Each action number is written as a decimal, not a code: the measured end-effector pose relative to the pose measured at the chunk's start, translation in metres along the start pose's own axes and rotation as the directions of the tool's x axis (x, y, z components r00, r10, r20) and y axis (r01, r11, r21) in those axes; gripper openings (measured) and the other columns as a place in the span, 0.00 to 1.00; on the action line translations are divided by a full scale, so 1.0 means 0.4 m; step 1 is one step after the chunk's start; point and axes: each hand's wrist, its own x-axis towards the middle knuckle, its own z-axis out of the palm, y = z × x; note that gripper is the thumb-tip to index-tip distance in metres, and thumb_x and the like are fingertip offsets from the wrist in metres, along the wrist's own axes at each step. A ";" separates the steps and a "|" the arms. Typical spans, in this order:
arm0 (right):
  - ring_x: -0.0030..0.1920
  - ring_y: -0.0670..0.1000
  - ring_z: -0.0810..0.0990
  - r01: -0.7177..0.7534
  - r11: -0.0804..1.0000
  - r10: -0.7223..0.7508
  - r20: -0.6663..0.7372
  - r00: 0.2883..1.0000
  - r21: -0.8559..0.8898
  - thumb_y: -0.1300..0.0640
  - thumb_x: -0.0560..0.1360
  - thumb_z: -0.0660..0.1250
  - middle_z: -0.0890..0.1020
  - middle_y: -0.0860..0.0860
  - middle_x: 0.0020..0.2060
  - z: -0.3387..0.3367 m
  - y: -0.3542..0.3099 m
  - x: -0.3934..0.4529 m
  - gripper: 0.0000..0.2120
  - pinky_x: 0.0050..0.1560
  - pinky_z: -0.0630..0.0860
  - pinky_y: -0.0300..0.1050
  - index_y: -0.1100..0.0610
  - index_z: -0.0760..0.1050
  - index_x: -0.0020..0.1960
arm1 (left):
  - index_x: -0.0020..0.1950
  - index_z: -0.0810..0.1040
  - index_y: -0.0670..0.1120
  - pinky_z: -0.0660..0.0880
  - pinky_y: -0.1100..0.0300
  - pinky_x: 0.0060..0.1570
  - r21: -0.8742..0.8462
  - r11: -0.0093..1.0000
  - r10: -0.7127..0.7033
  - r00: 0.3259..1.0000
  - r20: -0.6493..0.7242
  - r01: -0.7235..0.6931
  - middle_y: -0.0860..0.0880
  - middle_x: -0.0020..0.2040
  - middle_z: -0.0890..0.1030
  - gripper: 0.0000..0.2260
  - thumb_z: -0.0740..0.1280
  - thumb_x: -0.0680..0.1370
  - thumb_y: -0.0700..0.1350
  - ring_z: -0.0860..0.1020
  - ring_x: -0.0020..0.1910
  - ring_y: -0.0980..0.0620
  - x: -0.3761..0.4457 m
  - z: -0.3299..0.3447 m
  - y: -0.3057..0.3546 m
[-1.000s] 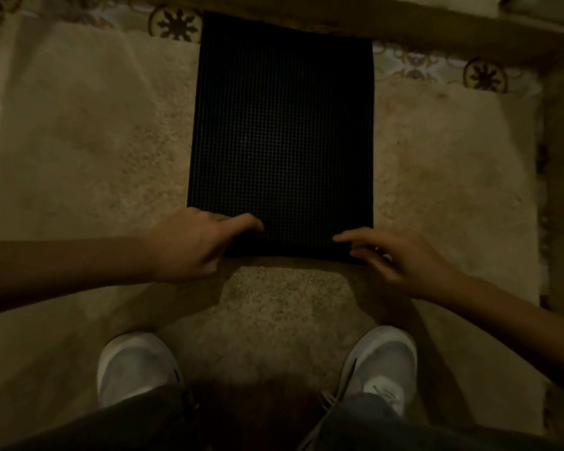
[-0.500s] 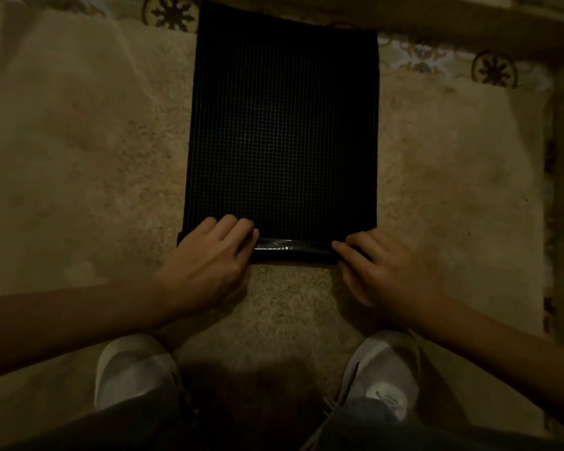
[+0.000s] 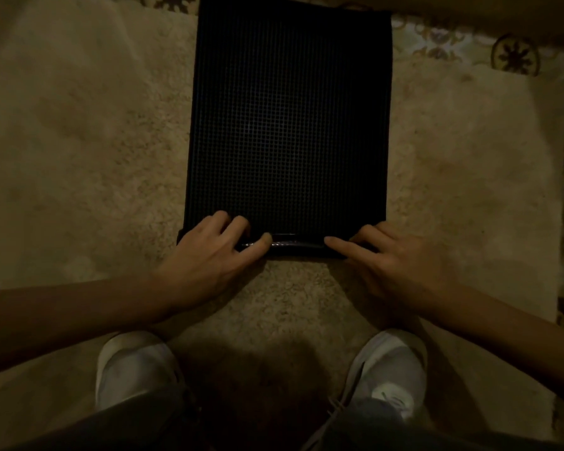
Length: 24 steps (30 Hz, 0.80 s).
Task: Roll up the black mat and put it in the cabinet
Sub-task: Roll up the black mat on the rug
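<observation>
1. A person crouches over the black mat (image 3: 288, 125), which lies flat on a beige carpet (image 3: 95, 141), its far end reaching the patterned floor tiles (image 3: 515, 56); white shoes (image 3: 137, 369) stand on the carpet just short of the mat's near edge.
2. The left hand (image 3: 209, 258) and right hand (image 3: 394, 262) both curl over that near edge, fingers closed on the mat at its two corners; a second earlier the fingertips only touched the flat edge.
3. Since then the edge has lifted and turned over into a first narrow roll (image 3: 293, 245), its glossy underside catching the light between the hands.
4. The rolling has only just begun, by the look of it; nearly the whole mat remains flat beyond the roll.
5. No cabinet is in view; stowing the mat lies well ahead.
</observation>
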 end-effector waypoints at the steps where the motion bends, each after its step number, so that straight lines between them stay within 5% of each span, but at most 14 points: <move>1: 0.42 0.58 0.79 -0.003 1.000 0.003 0.000 1.000 0.018 0.56 0.78 0.70 0.81 0.58 0.49 -0.004 0.001 0.004 0.22 0.27 0.76 0.52 0.54 0.75 0.72 | 0.69 0.68 0.42 0.77 0.47 0.35 -0.007 1.000 0.009 1.000 -0.011 -0.009 0.34 0.50 0.78 0.24 0.64 0.73 0.41 0.75 0.39 0.38 0.002 0.001 -0.005; 6: 0.39 0.60 0.78 0.006 0.993 -0.016 0.083 0.996 0.120 0.50 0.80 0.54 0.81 0.60 0.46 -0.022 0.028 0.028 0.24 0.25 0.76 0.53 0.55 0.76 0.71 | 0.68 0.77 0.38 0.76 0.49 0.34 -0.051 0.998 0.021 0.999 -0.041 -0.023 0.34 0.48 0.79 0.23 0.54 0.77 0.41 0.76 0.39 0.38 0.011 0.009 -0.024; 12: 0.42 0.54 0.73 0.020 0.982 -0.040 0.100 0.994 0.187 0.56 0.78 0.66 0.78 0.60 0.50 -0.022 0.064 0.047 0.22 0.26 0.71 0.48 0.53 0.75 0.72 | 0.68 0.68 0.39 0.75 0.51 0.34 -0.008 0.993 0.121 0.992 -0.032 -0.121 0.37 0.50 0.78 0.24 0.61 0.77 0.52 0.73 0.37 0.40 0.030 0.026 -0.057; 17: 0.43 0.52 0.72 0.021 0.961 -0.062 0.140 0.988 0.277 0.54 0.81 0.63 0.75 0.57 0.49 -0.020 0.095 0.064 0.21 0.31 0.74 0.51 0.51 0.73 0.74 | 0.64 0.68 0.43 0.76 0.48 0.33 -0.121 0.988 0.095 0.995 -0.041 -0.099 0.40 0.53 0.79 0.14 0.55 0.82 0.48 0.73 0.39 0.41 0.046 0.032 -0.071; 24: 0.43 0.49 0.75 -0.012 0.861 -0.087 0.172 0.981 0.508 0.48 0.82 0.63 0.76 0.51 0.49 -0.022 0.144 0.097 0.18 0.40 0.76 0.51 0.48 0.75 0.71 | 0.67 0.69 0.44 0.76 0.52 0.32 -0.099 0.978 0.172 0.980 -0.097 -0.181 0.40 0.55 0.75 0.16 0.58 0.78 0.41 0.73 0.46 0.42 0.053 0.036 -0.107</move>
